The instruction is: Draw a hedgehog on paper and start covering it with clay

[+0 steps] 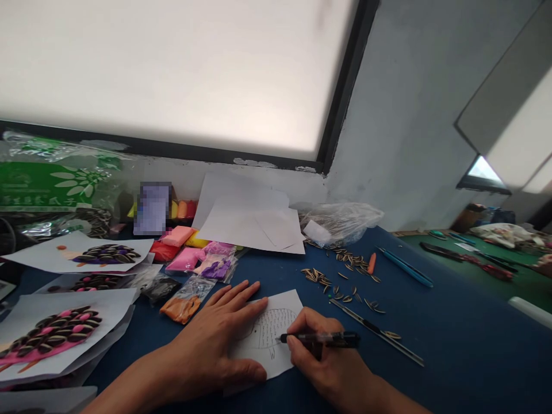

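A sheet of white paper [282, 365] lies on the blue table, bearing a black line drawing of a rounded body filled with short strokes and small legs. My left hand [224, 330] rests flat across the paper's left part, fingers spread, covering some of the drawing. In my right hand [321, 351] is a black pen [340, 340], pinched between thumb and fingers, its tip at the lower right of the drawn body. Just beyond my left fingertips sits a bag of orange clay [183, 305].
Pictures decorated with sunflower seeds [56, 330] are stacked at the left. Packets of coloured clay [185, 259] and blank sheets [259, 221] lie at the back. Loose seeds [317, 277], tweezers [375, 330] and a blue craft knife [405, 267] are on the right. A green table [457, 270] stands beyond.
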Motion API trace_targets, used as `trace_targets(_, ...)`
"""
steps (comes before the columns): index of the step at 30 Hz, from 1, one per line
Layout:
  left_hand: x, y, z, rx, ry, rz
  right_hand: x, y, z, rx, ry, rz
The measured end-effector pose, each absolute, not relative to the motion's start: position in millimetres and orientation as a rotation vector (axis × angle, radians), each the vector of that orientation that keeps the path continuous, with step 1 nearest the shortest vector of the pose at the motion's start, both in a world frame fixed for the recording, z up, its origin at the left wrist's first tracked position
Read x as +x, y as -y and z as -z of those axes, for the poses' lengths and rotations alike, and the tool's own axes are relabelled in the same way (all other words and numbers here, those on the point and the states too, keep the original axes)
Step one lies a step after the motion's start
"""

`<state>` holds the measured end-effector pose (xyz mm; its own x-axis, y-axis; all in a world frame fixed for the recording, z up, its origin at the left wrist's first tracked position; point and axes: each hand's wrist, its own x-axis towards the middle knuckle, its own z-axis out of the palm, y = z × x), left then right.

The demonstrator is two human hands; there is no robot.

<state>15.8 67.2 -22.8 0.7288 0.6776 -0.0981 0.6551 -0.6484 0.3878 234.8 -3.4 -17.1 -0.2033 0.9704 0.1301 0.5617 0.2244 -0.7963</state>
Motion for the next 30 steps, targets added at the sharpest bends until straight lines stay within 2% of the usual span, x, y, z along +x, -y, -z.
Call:
trace_targets(24, 16.1, -66.4, 21.2, 2.512, -1.041, -0.048, 237.2, 3.3, 21.9, -1.417, 1.829, -0.681)
trace_targets(30, 16.0, -65.7, 21.0, 2.519, -1.046, -0.048, 236.8, 1.5, 21.4, -1.436, 1.790, -0.778)
